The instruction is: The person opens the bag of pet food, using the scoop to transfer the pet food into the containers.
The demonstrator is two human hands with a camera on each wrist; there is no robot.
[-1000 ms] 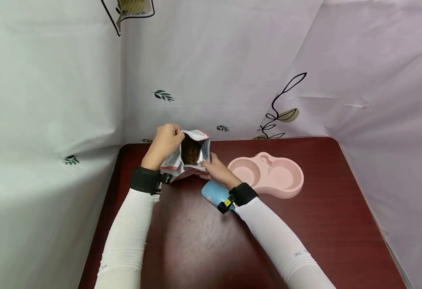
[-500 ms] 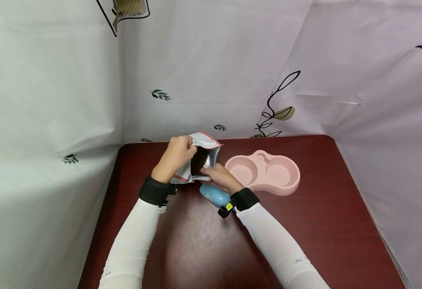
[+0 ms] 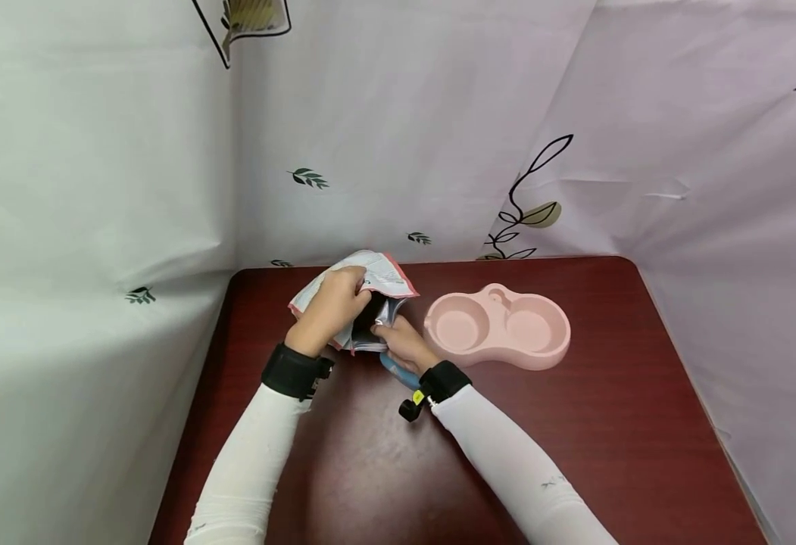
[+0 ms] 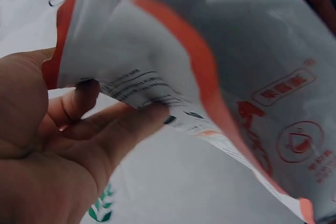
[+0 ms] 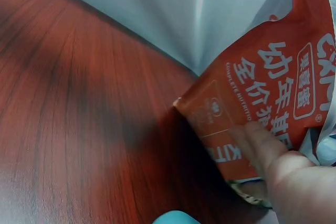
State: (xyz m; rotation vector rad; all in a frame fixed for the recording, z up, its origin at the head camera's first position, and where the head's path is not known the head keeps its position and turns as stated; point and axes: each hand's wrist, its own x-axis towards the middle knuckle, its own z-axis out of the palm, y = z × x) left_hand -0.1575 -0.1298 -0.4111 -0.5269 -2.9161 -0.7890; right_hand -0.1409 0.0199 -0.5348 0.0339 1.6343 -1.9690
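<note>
A foil pet-food pouch (image 3: 377,276), white and orange-red with printed text, is held tilted above the dark red table (image 3: 595,454) near its back edge. My left hand (image 3: 335,306) grips its upper side, fingers curled over the printed panel (image 4: 157,98). My right hand (image 3: 392,338) pinches the lower edge of the pouch's mouth; the right wrist view shows a thumb pressed on the red face (image 5: 268,124). A light blue bottle (image 3: 398,371) lies on the table under my right wrist, mostly hidden. The pink double bowl (image 3: 500,327) sits just to the right.
Pale sheets with leaf prints (image 3: 309,179) hang behind and on both sides of the table. The table's left edge (image 3: 193,409) drops off close to my left arm. Bare tabletop stretches toward the front and right.
The pouch has tipped from upright toward the right, its mouth turning down and toward the pink bowl. Both hands shifted slightly lower with it, and the brown contents no longer show.
</note>
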